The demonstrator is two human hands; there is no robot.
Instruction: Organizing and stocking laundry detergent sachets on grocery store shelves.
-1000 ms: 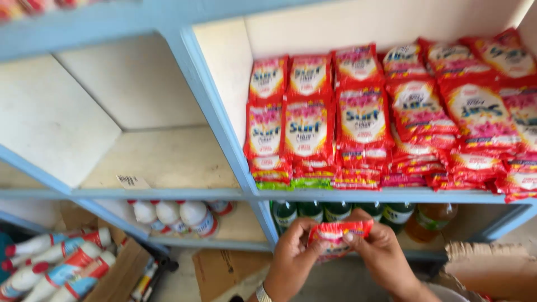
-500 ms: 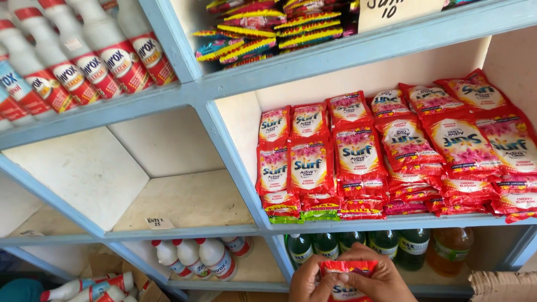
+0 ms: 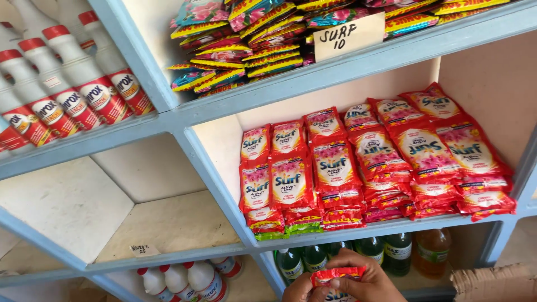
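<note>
At the bottom edge of the view my left hand (image 3: 297, 288) and my right hand (image 3: 366, 281) together hold a small stack of red detergent sachets (image 3: 338, 274). My right hand's fingers curl over the stack's top edge, and my left hand grips its left end. Directly above, a shelf compartment holds stacks of the same red sachets (image 3: 369, 168), some standing upright at the left and others lying in piles at the right.
Light blue shelf frame (image 3: 212, 179). White bottles with red caps (image 3: 61, 89) at upper left and more (image 3: 184, 279) at lower left. Multicoloured sachets (image 3: 246, 45) on the top shelf behind a paper price tag (image 3: 348, 34). Green and amber bottles (image 3: 369, 251) below. Cardboard box (image 3: 492, 282).
The view has tilted upward, bringing the top shelves into sight. My hands, still holding the red sachets, have slid toward the bottom edge of the picture.
</note>
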